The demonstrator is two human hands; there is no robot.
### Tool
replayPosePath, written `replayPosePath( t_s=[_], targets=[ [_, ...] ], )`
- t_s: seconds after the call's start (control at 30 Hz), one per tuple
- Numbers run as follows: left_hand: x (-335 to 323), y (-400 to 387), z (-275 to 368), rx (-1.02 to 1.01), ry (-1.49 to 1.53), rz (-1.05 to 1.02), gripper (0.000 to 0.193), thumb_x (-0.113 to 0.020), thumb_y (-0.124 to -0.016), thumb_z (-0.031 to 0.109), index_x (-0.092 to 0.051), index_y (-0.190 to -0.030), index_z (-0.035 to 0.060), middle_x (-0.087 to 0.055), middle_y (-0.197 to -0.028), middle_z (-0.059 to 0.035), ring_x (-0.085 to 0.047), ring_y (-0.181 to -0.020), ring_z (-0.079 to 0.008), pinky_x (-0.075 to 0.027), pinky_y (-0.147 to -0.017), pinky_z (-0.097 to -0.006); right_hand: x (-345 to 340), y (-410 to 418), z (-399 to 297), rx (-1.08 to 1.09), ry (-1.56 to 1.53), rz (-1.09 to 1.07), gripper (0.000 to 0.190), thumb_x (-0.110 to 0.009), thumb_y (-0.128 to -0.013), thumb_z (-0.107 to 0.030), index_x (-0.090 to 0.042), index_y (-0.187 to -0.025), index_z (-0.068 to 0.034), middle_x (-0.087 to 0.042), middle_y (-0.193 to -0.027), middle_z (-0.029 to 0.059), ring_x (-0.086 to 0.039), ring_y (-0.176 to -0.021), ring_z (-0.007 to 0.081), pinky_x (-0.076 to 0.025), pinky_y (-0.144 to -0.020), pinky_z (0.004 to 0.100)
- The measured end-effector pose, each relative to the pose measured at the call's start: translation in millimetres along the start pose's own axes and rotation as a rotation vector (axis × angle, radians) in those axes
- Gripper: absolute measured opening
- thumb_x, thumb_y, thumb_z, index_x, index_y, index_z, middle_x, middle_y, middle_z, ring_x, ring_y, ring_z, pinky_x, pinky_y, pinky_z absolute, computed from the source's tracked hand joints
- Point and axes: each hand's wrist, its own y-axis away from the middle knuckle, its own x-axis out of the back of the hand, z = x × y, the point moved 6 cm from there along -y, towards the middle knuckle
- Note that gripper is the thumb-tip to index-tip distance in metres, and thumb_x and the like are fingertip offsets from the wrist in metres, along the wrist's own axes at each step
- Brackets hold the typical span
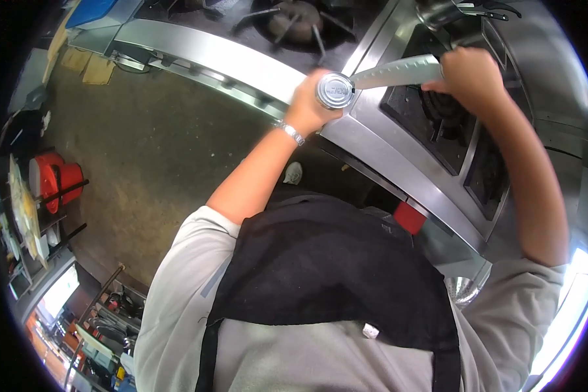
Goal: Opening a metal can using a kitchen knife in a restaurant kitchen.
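My left hand is wrapped around a metal can, whose round silver end faces up and bears printed writing. A wide knife blade with a row of dimples spans from the can's right rim to my right hand. My right fist is closed at the far end of the knife and covers its handle. The blade's left end meets or nearly meets the can's rim; actual contact cannot be made out. Both hands are raised in front of the steel stove front.
A gas burner with a grate lies beyond the can, and another burner is under my right forearm. A metal pot and black-handled knives stand at the back right. Red buckets are off to the left.
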Motion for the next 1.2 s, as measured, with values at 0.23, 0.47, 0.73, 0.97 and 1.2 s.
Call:
replayPosePath(
  t_s=[0.23, 0.47, 0.73, 0.97, 1.2],
  targets=[
    [-2, -1, 1, -0.012, 0.015, -0.019, 0.059, -0.083, -0.056, 0.009, -0.056, -0.107, 0.0049, -0.067, -0.097, -0.0087, -0.065, -0.091, -0.0197, -0.051, -0.083, -0.0306, 11, -12, 1, 0.034, 0.055, 0.074, 0.054, -0.070, -0.067, -0.058, -0.069, -0.067, -0.004, -0.064, -0.064, 0.0116, -0.066, -0.064, 0.0286, -0.052, -0.059, 0.0354],
    [1, -2, -3, 0.009, -0.023, -0.021, 0.059, -0.084, -0.055, 0.010, -0.056, -0.107, 0.0049, -0.067, -0.097, -0.0086, -0.066, -0.091, -0.0196, -0.051, -0.083, -0.0309, -49, 23, -1, -0.226, -0.124, -0.047, 0.055, -0.068, -0.069, -0.060, -0.069, -0.072, -0.004, -0.064, -0.064, 0.0113, -0.067, -0.065, 0.0286, -0.053, -0.059, 0.0373],
    [-2, -3, 6, 0.011, -0.003, -0.047, 0.060, -0.084, -0.056, 0.010, -0.055, -0.108, 0.0048, -0.067, -0.098, -0.0091, -0.066, -0.092, -0.0201, -0.051, -0.083, -0.0312, 27, -31, -8, 0.083, 0.194, 0.122, 0.053, -0.070, -0.066, -0.057, -0.069, -0.069, -0.004, -0.065, -0.066, 0.0079, -0.067, -0.066, 0.0256, -0.052, -0.060, 0.0332],
    [1, -1, -1, 0.012, -0.008, -0.050, 0.057, -0.083, -0.057, 0.008, -0.056, -0.107, 0.0048, -0.066, -0.099, -0.0077, -0.064, -0.092, -0.0174, -0.050, -0.084, -0.0302, -52, 36, -11, -0.252, -0.129, -0.013, 0.060, -0.065, -0.068, -0.064, -0.065, -0.074, -0.005, -0.063, -0.066, 0.0151, -0.065, -0.062, 0.0297, -0.050, -0.056, 0.0379],
    [2, -3, -2, 0.067, 0.068, -0.253, 0.053, -0.081, -0.060, 0.008, -0.057, -0.107, 0.0055, -0.065, -0.099, -0.0051, -0.062, -0.093, -0.0145, -0.049, -0.086, -0.0286, -35, 56, -1, -0.149, -1.062, -0.887, 0.021, -0.068, -0.085, -0.018, -0.056, -0.080, -0.002, -0.059, -0.063, 0.0079, -0.059, -0.053, 0.0146, -0.045, -0.048, 0.0309]
  ],
)
